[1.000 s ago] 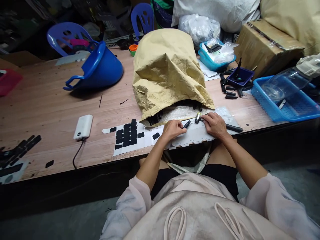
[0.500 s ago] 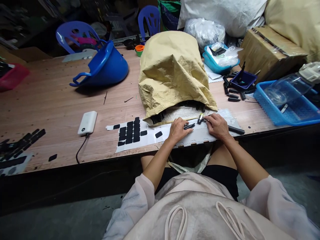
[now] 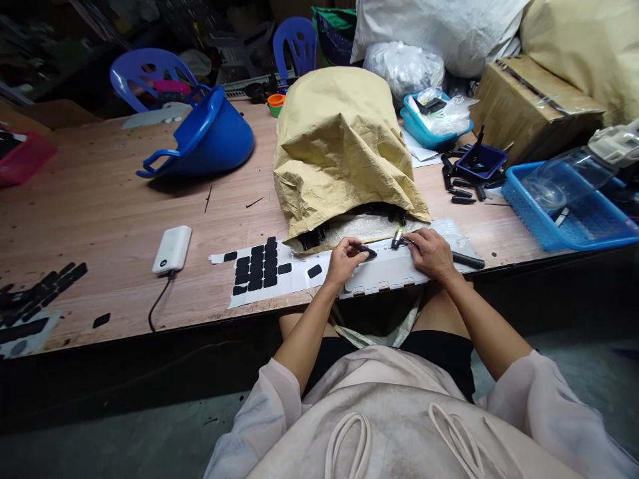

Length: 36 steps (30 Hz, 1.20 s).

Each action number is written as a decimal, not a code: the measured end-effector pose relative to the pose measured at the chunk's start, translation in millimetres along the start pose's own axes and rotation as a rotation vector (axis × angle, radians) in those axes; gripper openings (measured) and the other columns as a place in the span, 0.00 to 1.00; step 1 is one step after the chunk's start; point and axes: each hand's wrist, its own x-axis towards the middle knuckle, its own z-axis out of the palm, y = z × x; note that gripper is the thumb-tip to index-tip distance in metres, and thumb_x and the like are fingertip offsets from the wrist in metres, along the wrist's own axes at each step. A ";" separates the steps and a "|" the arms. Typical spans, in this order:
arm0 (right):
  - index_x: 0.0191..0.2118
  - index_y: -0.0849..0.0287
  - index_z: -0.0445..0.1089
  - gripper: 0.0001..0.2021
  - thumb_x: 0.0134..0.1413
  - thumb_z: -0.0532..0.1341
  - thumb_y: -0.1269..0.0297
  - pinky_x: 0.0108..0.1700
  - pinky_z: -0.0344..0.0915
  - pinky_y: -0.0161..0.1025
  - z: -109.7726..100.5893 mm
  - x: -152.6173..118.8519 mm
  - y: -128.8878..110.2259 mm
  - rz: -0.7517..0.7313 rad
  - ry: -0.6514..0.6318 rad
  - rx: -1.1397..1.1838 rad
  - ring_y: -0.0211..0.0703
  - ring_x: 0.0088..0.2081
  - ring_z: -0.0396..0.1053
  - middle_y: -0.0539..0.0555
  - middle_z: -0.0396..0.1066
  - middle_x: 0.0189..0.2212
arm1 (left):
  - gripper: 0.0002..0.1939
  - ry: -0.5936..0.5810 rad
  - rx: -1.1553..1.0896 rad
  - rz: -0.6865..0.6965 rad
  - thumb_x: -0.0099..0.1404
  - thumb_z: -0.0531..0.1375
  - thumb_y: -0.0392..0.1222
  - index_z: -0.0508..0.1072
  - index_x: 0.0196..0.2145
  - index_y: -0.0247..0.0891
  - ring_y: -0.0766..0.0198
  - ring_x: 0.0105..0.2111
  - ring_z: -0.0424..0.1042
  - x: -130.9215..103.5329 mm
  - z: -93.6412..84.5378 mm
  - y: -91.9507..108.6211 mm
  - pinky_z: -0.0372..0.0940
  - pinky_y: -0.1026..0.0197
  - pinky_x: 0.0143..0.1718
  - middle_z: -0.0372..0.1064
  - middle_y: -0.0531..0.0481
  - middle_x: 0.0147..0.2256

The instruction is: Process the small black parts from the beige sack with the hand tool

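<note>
My left hand (image 3: 343,261) pinches a small, dark, elongated piece (image 3: 367,251) between thumb and fingers, just above the white board (image 3: 389,274) at the table's front edge. Its exact kind is too small to make out. My right hand (image 3: 432,253) is wrapped round a small hammer (image 3: 468,259). The hammer's metal and yellowish head points left, towards the dark piece but apart from it, and its black handle end sticks out to the right. Behind both hands, a tan sack (image 3: 344,146) lies with its mouth facing me, dark pieces showing inside.
Black rounded pads (image 3: 257,266) lie on white sheets to the left. Beyond them are a white power bank (image 3: 172,249) with a cable and a tilted blue tub (image 3: 219,133). At right stand a blue basket (image 3: 564,229), a purple tray (image 3: 482,161) among black parts, and a cardboard box (image 3: 539,106).
My left hand has lifted a little and turned the dark piece, with its fingers closer together. My right hand keeps the hammer in nearly the same place. The whole view has shifted slightly.
</note>
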 end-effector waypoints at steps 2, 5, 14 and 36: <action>0.53 0.54 0.77 0.15 0.68 0.57 0.64 0.47 0.63 0.46 0.2 -0.2 0.2 0.001 0.001 -0.001 0.52 0.44 0.66 0.58 0.73 0.41 | 0.13 -0.020 0.165 0.058 0.57 0.69 0.34 0.76 0.41 0.39 0.60 0.42 0.77 -4.3 -5.3 -0.8 0.72 0.56 0.49 0.79 0.49 0.41; 0.52 0.54 0.78 0.15 0.68 0.56 0.64 0.47 0.64 0.46 0.8 -0.6 0.3 0.005 0.012 -0.002 0.52 0.44 0.66 0.58 0.74 0.41 | 0.15 -0.024 0.421 0.170 0.55 0.71 0.30 0.80 0.40 0.41 0.55 0.47 0.75 -7.7 -12.9 1.0 0.70 0.52 0.54 0.79 0.49 0.40; 0.52 0.52 0.79 0.16 0.70 0.55 0.60 0.46 0.65 0.46 2.3 0.2 6.4 -0.004 0.026 0.019 0.51 0.43 0.67 0.58 0.76 0.41 | 0.08 -0.046 0.720 0.193 0.61 0.73 0.38 0.83 0.39 0.43 0.52 0.49 0.71 -6.2 -1.2 6.8 0.64 0.50 0.56 0.78 0.49 0.41; 0.60 0.48 0.75 0.18 0.72 0.54 0.65 0.38 0.70 0.37 -20.4 1.5 -78.8 -0.091 -0.085 0.248 0.43 0.38 0.74 0.54 0.74 0.38 | 0.05 -0.063 0.710 0.118 0.61 0.73 0.42 0.84 0.36 0.47 0.53 0.50 0.70 -3.2 7.2 12.8 0.62 0.51 0.56 0.77 0.51 0.39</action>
